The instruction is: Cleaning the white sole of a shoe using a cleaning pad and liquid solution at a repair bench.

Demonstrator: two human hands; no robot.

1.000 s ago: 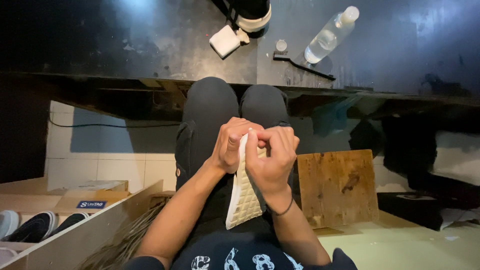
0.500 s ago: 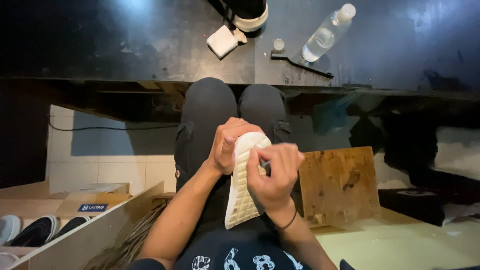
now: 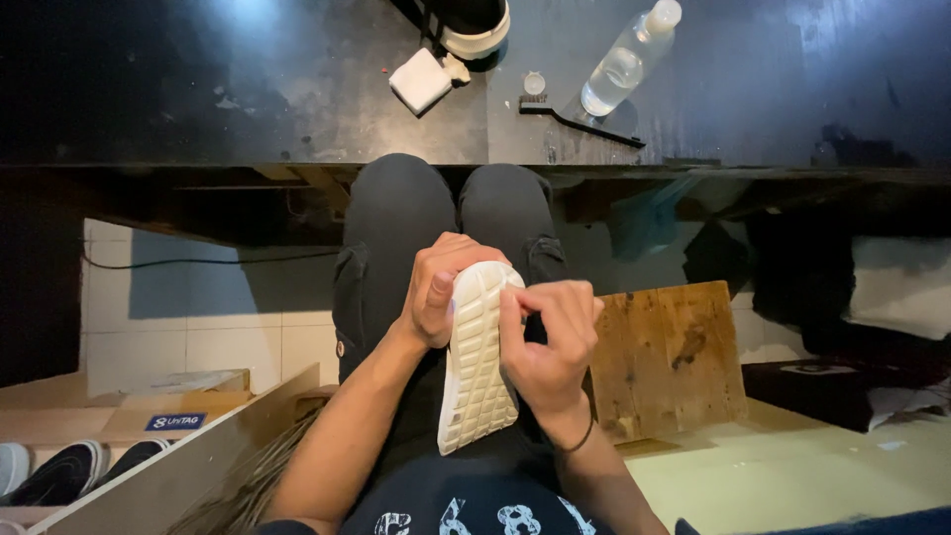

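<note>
A shoe with a white ridged sole (image 3: pixel 477 359) lies over my lap, sole facing up, toe end pointing away from me. My left hand (image 3: pixel 436 290) grips its far left edge, thumb pressed on the sole. My right hand (image 3: pixel 551 342) holds the right side, fingertips curled onto the sole's upper edge. The shoe's upper is hidden beneath the sole and my hands. My knees in dark trousers reach under the black tabletop (image 3: pixel 248 89).
On the tabletop stand a clear plastic bottle (image 3: pixel 624 61), a small black brush (image 3: pixel 580 119), a white sponge block (image 3: pixel 419 79) and another dark shoe with a white sole (image 3: pixel 471 25). A wooden board (image 3: pixel 666 359) is at my right. Dark shoes (image 3: pixel 59 474) sit at lower left by cardboard boxes.
The shoe has turned so its white sole now faces up fully. My right hand has slid from the toe down the right side; the left thumb now rests on the sole.
</note>
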